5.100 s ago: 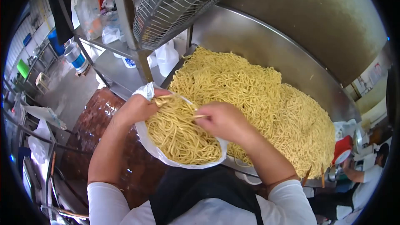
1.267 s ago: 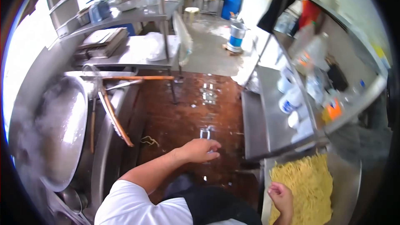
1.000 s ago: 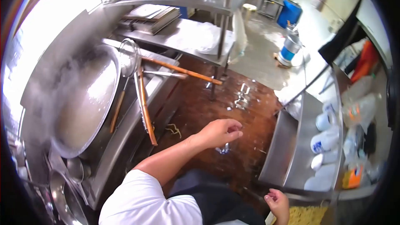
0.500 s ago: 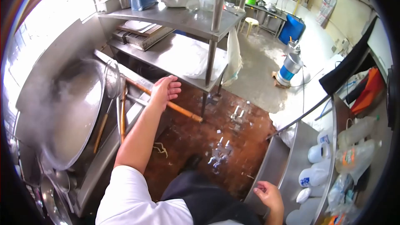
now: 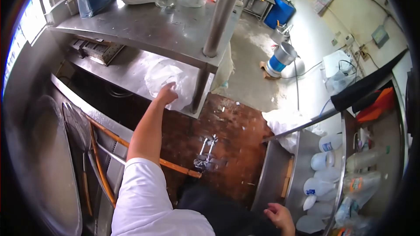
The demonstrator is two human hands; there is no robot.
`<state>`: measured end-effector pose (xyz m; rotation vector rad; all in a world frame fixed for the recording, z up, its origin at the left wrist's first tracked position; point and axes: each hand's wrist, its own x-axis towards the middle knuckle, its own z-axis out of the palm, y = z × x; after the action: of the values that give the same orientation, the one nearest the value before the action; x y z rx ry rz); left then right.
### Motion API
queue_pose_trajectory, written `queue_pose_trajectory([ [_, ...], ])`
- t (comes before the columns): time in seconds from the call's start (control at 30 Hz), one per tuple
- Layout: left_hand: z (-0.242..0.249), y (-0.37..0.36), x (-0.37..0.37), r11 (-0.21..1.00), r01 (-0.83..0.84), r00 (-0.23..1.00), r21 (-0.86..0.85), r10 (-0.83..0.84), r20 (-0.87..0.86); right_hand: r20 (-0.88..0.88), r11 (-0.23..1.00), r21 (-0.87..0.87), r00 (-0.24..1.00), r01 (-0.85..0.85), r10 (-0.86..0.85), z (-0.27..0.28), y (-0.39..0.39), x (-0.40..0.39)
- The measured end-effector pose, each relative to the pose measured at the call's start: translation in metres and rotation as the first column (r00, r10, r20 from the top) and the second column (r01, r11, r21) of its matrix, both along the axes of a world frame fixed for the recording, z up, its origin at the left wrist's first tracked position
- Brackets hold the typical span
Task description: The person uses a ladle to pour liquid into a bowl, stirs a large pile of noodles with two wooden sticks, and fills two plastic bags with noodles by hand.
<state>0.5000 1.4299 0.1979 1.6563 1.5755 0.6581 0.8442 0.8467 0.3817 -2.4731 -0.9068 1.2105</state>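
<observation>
My left hand (image 5: 167, 94) reaches over the lower shelf of a steel rack, its fingers bent and closed on a clear-white plastic bag (image 5: 164, 75). Part of the fingertips is hidden against the plastic. The bag lies crumpled near the shelf's front corner. Low on the right, my right hand (image 5: 280, 218) hangs with loosely bent fingers and nothing in it. It is nearest to the steel shelving where white plastic jugs (image 5: 323, 161) stand.
At left sits a large wok (image 5: 48, 166). A wire skimmer (image 5: 78, 124) and a wooden-handled tool (image 5: 181, 169) rest beside it, the handle jutting over the brown floor. The rack's upper shelf (image 5: 144, 24) and steel post (image 5: 218, 22) stand ahead. A blue-banded metal pot (image 5: 278, 61) is farther back.
My left hand has moved from above the wooden handle forward to the plastic bag on the lower shelf. The view has come closer to the rack. My right hand stays low at the right.
</observation>
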Motion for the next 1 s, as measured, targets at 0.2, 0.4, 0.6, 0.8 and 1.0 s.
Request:
queue_pose_trajectory([
  [0.2,0.020,0.014,0.004,0.959,-0.163,0.985,0.234,0.144,0.098,0.020,0.993,-0.016,0.993,-0.117,0.118,-0.005,0.028,0.006],
  [0.4,0.059,0.030,-0.042,0.916,-0.315,0.945,0.248,0.279,0.168,0.052,0.994,-0.036,0.993,-0.103,0.105,-0.004,0.043,0.001],
  [0.6,0.071,0.046,-0.069,0.902,-0.211,0.974,0.377,0.228,0.000,0.086,0.984,-0.040,0.980,-0.174,0.177,0.000,0.064,0.000],
  [0.8,0.087,0.043,-0.063,0.755,-0.655,0.395,-0.009,0.353,0.848,0.091,0.980,0.009,0.976,-0.200,0.198,0.009,0.096,-0.001],
  [1.0,0.072,0.041,-0.101,0.816,-0.444,0.857,0.371,0.507,-0.090,0.078,0.963,0.061,0.963,-0.264,0.259,0.001,0.116,-0.001],
])
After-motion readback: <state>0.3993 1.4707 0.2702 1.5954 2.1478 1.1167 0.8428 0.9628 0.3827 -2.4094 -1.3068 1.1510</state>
